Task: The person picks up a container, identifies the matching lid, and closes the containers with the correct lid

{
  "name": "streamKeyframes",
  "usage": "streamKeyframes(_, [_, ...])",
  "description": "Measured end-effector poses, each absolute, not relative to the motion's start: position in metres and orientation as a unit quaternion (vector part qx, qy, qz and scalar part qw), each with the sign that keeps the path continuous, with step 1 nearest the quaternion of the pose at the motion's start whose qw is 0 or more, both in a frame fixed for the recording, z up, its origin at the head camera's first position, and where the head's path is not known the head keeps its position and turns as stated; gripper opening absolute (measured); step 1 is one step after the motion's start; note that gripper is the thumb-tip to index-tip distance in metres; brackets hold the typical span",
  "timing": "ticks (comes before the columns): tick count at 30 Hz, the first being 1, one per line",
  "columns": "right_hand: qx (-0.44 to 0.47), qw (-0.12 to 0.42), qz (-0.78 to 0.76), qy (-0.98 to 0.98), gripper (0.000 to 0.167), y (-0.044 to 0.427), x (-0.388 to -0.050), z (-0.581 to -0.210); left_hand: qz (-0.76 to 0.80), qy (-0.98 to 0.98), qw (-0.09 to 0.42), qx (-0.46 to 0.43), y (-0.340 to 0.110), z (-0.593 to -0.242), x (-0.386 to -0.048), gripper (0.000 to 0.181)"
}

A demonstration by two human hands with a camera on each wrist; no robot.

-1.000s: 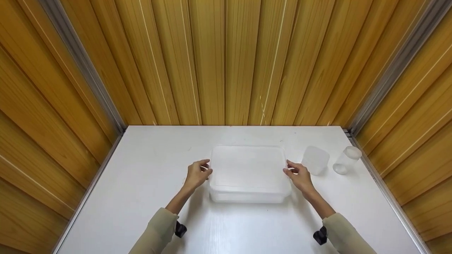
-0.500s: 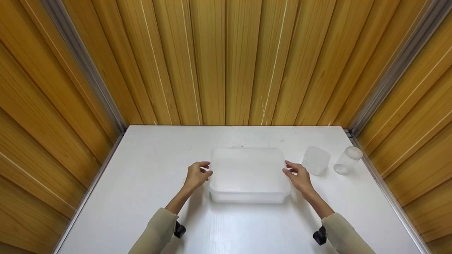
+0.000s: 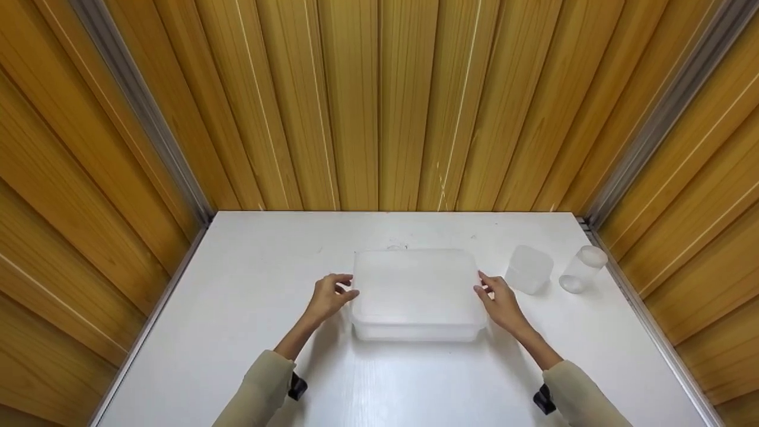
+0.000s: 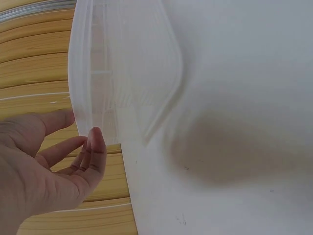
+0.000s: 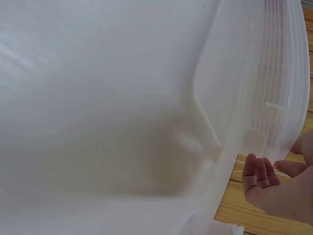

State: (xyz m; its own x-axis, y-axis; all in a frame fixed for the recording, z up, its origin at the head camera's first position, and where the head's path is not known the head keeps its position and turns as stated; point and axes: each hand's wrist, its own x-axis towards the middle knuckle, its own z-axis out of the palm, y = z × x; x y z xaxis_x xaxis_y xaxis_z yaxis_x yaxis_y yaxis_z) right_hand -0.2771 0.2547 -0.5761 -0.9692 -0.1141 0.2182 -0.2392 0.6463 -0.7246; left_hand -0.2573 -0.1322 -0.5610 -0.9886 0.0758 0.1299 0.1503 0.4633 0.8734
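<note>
A translucent rectangular plastic box (image 3: 418, 333) stands on the white table, its frosted lid (image 3: 418, 284) on top. At the lid's left edge my left hand (image 3: 332, 296) holds the rim, thumb above and curled fingers against the side. My right hand (image 3: 501, 302) holds the opposite edge in much the same way. In the left wrist view, the thumb of the left hand (image 4: 54, 161) meets the lid's outer edge, with fingertips beside the wall below. The right wrist view shows the right hand (image 5: 283, 183) at the other rim, its fingers curled under the corner.
Right of the box lies a small translucent square container (image 3: 529, 270). Beyond it is a clear cylindrical jar (image 3: 583, 270), near the right edge of the white table (image 3: 267, 249). Wood-patterned panels (image 3: 379, 107) enclose the back and sides.
The lid's far edge has come down slightly and toward me, so the lid now sits lower on the box. Both hands have shifted only a little along its edges.
</note>
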Motion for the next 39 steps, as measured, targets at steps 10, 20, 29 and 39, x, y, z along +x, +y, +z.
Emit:
streamKeyframes(10, [0.112,0.048,0.410,-0.904,0.047,0.259,-0.275,-0.580,-0.487,-0.866,0.051,-0.101,-0.132,-0.566,-0.261,0.041])
streamKeyframes(20, [0.102,0.027,0.406,-0.908,0.049,0.258,-0.280,-0.574,-0.460,-0.880,0.062,-0.105,-0.132,-0.564,-0.259,0.044])
streamKeyframes(29, [0.143,0.006,0.336,-0.931,0.089,0.241,-0.274,-0.573,-0.277,-0.942,0.041,-0.183,-0.122,-0.568,-0.256,0.092])
streamKeyframes(39, [0.168,0.041,0.280,-0.944,0.087,0.233,-0.262,-0.583,-0.227,-0.957,0.013,-0.181,-0.115,-0.581,-0.250,0.113])
